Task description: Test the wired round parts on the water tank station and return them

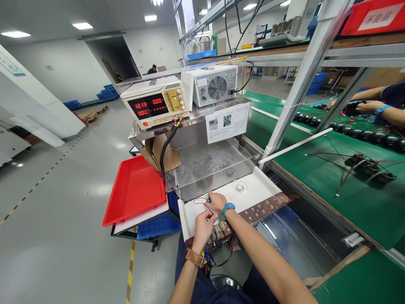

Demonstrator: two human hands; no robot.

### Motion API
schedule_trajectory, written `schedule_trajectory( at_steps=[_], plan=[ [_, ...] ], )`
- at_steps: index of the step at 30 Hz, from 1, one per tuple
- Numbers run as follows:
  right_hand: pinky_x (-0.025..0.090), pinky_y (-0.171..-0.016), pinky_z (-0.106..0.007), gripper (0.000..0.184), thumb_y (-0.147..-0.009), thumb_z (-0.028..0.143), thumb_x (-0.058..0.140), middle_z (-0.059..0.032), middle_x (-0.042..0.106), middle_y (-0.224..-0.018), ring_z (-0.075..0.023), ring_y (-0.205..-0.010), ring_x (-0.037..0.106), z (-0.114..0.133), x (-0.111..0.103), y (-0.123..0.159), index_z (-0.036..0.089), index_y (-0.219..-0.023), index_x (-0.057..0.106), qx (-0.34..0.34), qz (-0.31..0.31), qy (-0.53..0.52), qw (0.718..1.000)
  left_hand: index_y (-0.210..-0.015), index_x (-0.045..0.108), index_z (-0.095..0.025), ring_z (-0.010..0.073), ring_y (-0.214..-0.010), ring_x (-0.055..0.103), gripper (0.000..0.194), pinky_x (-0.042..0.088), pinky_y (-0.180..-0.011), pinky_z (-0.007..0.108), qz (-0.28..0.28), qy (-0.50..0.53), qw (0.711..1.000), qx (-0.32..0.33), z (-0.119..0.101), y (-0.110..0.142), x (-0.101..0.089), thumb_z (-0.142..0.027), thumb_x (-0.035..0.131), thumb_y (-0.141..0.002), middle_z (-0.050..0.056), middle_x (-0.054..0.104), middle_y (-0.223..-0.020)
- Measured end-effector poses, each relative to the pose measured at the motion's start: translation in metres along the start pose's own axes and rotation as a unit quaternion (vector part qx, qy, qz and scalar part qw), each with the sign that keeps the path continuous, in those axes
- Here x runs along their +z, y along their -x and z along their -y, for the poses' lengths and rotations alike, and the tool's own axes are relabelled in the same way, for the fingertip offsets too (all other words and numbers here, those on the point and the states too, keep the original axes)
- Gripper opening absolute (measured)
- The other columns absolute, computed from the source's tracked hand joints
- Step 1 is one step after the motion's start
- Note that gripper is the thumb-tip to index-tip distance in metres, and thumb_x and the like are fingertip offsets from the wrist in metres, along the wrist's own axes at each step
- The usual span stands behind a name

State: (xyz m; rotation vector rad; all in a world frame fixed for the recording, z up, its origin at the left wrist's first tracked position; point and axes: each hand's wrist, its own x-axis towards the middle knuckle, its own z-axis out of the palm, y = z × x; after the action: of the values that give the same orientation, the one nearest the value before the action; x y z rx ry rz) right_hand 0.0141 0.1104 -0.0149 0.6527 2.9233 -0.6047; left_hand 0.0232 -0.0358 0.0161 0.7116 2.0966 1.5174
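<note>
My left hand (pixel 204 227), a brown watch strap at its wrist, pinches a thin red wire (pixel 200 203) above the near edge of a white tray (pixel 253 186). Just beyond it my right hand (pixel 217 202), wearing a blue band, is closed on a small dark part (pixel 209 199), mostly hidden by the fingers. The wire loops out to the left of this part. A brown strip (pixel 264 207) with rows of metal studs runs along the tray's front. Clips and black cables (pixel 226 257) hang below my left hand.
A power supply (pixel 155 103) with red digits and a grey fan unit (pixel 217 86) stand on a metal shelf. At left lies a red tray (pixel 136 190). Right, a green bench (pixel 316 169) holds black motor-like parts (pixel 368 166); another person's hands (pixel 368 107) work there.
</note>
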Motion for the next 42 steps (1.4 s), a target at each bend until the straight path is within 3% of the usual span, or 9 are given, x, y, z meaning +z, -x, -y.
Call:
schedule_trajectory(
  at_steps=[6,20,37,42],
  plan=[
    [0.04,-0.071,-0.028,0.039,-0.084,0.047,0.063,-0.0081,0.071,-0.101,-0.0239,-0.093,0.066,0.0,0.0,-0.002,0.022,-0.111,0.054,0.013,0.01,-0.011,1.0,-0.075,0.069,-0.017,0.0175,-0.067,0.06,0.02,0.043,-0.065,0.026,0.024,-0.017,0.999,-0.013,0.018,-0.006,0.006,-0.036,0.064,-0.074,0.003,0.068,-0.068],
    [0.039,-0.069,-0.029,0.043,-0.082,0.05,0.062,-0.0096,0.071,-0.099,-0.0251,-0.092,0.066,-0.004,0.002,-0.003,0.02,-0.111,0.055,0.011,0.005,-0.027,1.0,-0.084,0.07,-0.015,0.0186,-0.075,0.064,0.023,0.047,-0.073,0.028,0.068,0.052,0.996,-0.032,0.021,-0.005,0.006,-0.034,0.067,-0.073,0.007,0.072,-0.081],
    [0.038,-0.069,-0.028,0.042,-0.081,0.05,0.063,-0.0087,0.071,-0.099,-0.024,-0.092,0.066,-0.005,0.006,-0.004,0.02,-0.11,0.056,0.013,-0.002,-0.029,0.999,-0.082,0.069,-0.015,0.0177,-0.074,0.062,0.018,0.046,-0.072,0.027,0.067,0.045,0.997,-0.018,0.024,-0.006,0.008,-0.03,0.064,-0.072,0.005,0.07,-0.078],
    [0.038,-0.069,-0.028,0.041,-0.08,0.049,0.064,-0.0088,0.071,-0.099,-0.025,-0.092,0.066,-0.004,0.005,-0.004,0.02,-0.109,0.056,0.016,0.004,-0.031,0.999,-0.08,0.069,-0.015,0.0169,-0.067,0.059,0.015,0.045,-0.068,0.027,0.051,0.037,0.998,-0.022,0.021,-0.006,0.008,-0.024,0.063,-0.07,0.003,0.067,-0.068]
  ],
)
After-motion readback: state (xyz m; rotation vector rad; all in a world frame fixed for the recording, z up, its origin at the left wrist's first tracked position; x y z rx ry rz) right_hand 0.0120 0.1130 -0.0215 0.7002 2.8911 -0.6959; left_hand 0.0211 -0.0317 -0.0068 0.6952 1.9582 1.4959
